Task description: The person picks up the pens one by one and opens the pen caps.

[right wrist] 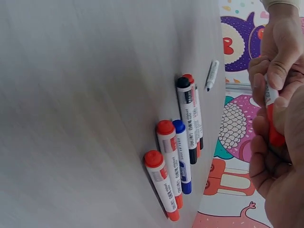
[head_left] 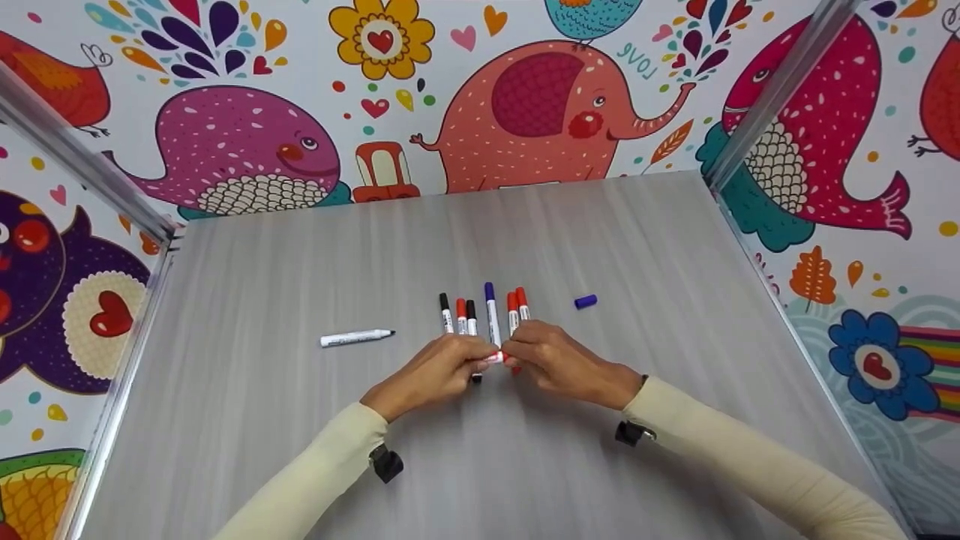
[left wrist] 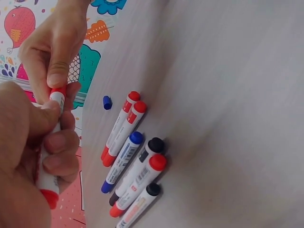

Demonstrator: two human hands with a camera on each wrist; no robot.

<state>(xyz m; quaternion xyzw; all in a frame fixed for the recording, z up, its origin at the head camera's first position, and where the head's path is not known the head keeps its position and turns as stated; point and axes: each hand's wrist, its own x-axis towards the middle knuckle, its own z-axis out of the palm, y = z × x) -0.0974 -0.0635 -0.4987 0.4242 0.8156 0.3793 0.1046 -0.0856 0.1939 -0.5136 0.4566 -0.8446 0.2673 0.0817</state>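
Both hands meet low over the worktop (head_left: 300, 420), the left hand (head_left: 431, 371) curled round the red marker's (left wrist: 50, 156) barrel to steady it while the right hand (head_left: 551, 360) fingers pinch its cap (left wrist: 58, 90), just in front of the row of markers (head_left: 484, 311), with a loose blue cap (head_left: 586, 301) nearby

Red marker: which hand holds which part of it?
Left hand grips the red marker by its barrel; right hand pinches its cap end.
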